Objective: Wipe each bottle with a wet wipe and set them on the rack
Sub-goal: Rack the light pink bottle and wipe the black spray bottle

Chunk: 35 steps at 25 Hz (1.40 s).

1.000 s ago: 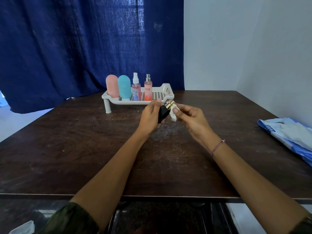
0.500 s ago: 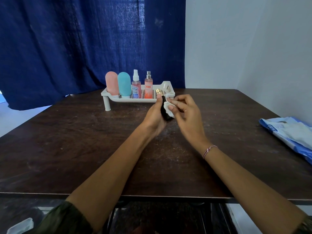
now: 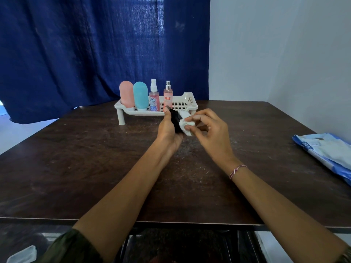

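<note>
Gripping a black bottle (image 3: 175,121) in the left hand (image 3: 168,130), fingers curled round its body, off the table (image 3: 95,158) and just in front of the rack's near rim. Pinching a crumpled wet wipe (image 3: 185,124) in the right hand (image 3: 210,130), thumb and fingertips bunched on it, wipe pressed to the bottle's right side.

Bottle's long axis tilted, upper end leaning away toward the rack (image 3: 190,99), lower end sunk in the left palm. Cannot tell which end carries the cap. Judged mid-wipe, placing not yet begun.

Outward: rack straight ahead of the left hand, near. Four bottles upright in a row on it: pink tube (image 3: 126,93), teal tube (image 3: 140,95), clear spray bottle (image 3: 154,99), pink spray bottle (image 3: 167,97). Open perforated floor between the pink spray bottle and the raised right end wall. Left hand the nearer one to that gap. Likely a short lift forward over the near rim, then righting the bottle.

Risk, as a judgement: pink spray bottle tall, narrow, bordering the gap, probably easy to knock.

Rightward: blue-and-white packet (image 3: 326,150) at the table's right edge, well apart from both hands.
</note>
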Tool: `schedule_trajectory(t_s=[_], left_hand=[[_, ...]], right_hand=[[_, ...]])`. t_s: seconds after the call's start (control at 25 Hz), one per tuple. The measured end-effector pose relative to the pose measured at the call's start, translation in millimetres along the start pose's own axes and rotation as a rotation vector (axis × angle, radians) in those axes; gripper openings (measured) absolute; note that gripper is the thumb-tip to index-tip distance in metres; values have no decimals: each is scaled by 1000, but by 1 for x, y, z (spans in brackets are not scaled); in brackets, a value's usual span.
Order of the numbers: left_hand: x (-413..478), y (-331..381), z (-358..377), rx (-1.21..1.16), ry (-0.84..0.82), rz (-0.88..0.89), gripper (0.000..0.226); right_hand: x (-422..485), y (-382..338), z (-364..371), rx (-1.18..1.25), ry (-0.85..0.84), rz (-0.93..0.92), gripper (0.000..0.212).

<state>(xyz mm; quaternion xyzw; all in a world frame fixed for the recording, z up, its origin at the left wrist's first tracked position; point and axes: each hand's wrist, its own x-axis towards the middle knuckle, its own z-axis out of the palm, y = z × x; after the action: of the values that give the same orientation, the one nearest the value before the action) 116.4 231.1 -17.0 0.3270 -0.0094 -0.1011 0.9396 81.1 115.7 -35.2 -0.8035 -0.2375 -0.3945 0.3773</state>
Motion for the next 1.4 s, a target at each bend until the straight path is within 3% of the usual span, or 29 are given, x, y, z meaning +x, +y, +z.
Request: schedule_trajectory(t_s=[0.16, 0.32, 0.44, 0.56, 0.68, 0.92, 1.04, 1.16, 1.28, 1.4], left_hand=[[-2, -2, -1, 12, 30, -60, 48], [-7, -8, 3, 74, 48, -119, 39], [-9, -10, 3, 186, 111, -67, 39], [-3, -8, -3, 107, 148, -47, 42], [-2, -8, -3, 60, 129, -68, 41], [-10, -17, 5, 225, 96, -6, 44], [-6, -14, 1, 247, 77, 57, 45], [-2, -10, -6, 248, 121, 54, 42], [-1, -9, -10, 300, 51, 37, 43], [-5, -15, -7, 524, -38, 101, 40]], right_hand=[[-1, 2, 3, 21, -95, 0, 35], [0, -1, 2, 79, -38, 49, 23], [1, 0, 2, 140, 2, 111, 16], [2, 1, 3, 247, -81, 152, 23], [1, 4, 4, 228, -118, 143, 35], [2, 3, -2, 257, 29, 205, 15], [5, 1, -3, 345, -62, 312, 14], [5, 0, -3, 291, -200, 226, 19], [4, -3, -5, 281, -210, 205, 20], [6, -2, -9, 316, -138, 289, 19]])
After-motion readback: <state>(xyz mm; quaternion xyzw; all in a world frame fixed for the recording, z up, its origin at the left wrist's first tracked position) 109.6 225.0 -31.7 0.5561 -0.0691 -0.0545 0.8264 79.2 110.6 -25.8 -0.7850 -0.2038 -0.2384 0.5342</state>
